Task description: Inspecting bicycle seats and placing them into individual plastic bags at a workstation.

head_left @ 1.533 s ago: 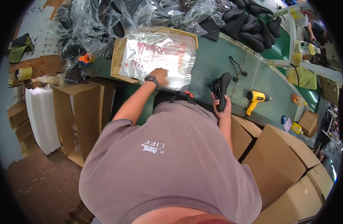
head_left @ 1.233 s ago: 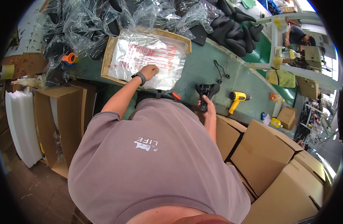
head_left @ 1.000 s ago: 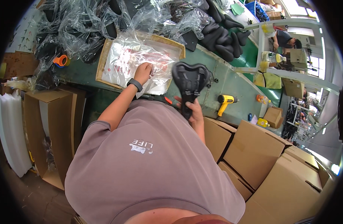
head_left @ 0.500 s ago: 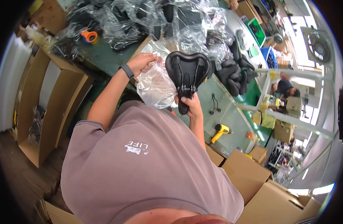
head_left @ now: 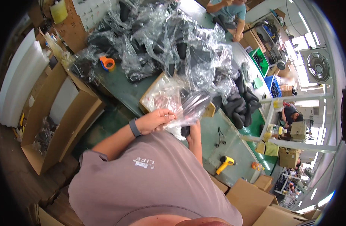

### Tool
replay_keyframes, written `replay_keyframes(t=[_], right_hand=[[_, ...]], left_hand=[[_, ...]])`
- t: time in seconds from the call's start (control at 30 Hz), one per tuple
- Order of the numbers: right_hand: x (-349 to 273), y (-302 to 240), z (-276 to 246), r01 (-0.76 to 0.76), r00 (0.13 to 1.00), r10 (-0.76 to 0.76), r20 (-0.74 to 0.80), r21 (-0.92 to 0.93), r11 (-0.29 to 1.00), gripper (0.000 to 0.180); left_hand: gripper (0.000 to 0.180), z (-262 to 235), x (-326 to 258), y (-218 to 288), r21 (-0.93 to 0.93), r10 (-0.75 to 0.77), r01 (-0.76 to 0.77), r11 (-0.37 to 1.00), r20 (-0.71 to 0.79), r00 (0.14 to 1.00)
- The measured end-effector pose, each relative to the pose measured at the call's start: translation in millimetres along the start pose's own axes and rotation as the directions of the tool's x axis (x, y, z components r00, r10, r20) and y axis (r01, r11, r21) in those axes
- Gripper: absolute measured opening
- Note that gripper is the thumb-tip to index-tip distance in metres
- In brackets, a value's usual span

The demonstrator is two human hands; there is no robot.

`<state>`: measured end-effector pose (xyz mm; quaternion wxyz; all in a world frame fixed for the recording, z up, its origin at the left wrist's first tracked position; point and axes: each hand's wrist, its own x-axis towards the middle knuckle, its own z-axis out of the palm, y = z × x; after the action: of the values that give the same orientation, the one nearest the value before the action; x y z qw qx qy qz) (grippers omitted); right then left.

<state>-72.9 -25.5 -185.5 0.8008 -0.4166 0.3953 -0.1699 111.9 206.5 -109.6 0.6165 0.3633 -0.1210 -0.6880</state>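
Observation:
My left hand point(head_left: 157, 121) is closed on the edge of a clear plastic bag point(head_left: 163, 98), fingers pinched together. Its wrist wears a dark band. Through the crinkled film shows the wide end of a black bicycle saddle point(head_left: 195, 104), with the bag drawn over it. Close to my body, my right hand point(head_left: 194, 132) grips the saddle's narrow nose, partly hidden by the plastic. Under the bag lies a tan board or box edge point(head_left: 147, 98) on the green worktable point(head_left: 124, 90).
Beyond my hands is a heap of plastic-wrapped black saddles point(head_left: 169, 41); bare ones point(head_left: 239, 109) lie to its right. A tape dispenser point(head_left: 107, 63), a yellow heat gun point(head_left: 225, 164) and a black metal bracket point(head_left: 220, 137) rest on the table. Cartons point(head_left: 248, 199) stand near right. Another person point(head_left: 233, 15) works across.
The bag, held beside the saddle before, now covers its wide end. My left hand has moved right and nearer my body, and the view has shifted.

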Motion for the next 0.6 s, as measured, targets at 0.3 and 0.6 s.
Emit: replay_keyframes(t=[0.3, 0.6], right_hand=[[-42.7, -37.1, 72.3, 0.599, 0.8, -0.464, 0.381, -0.453, 0.66, 0.075], [-25.7, -34.8, -5.5, 0.265, 0.961, -0.277, -0.005, -0.273, 0.925, 0.054]], left_hand=[[0.034, -12.7, 78.7, 92.8, 0.078, 0.516, -0.52, 0.85, -0.315, 0.797], [0.027, -170.4, 131.1, 336.4, 0.624, 0.805, -0.716, 0.312, -0.574, -0.15]])
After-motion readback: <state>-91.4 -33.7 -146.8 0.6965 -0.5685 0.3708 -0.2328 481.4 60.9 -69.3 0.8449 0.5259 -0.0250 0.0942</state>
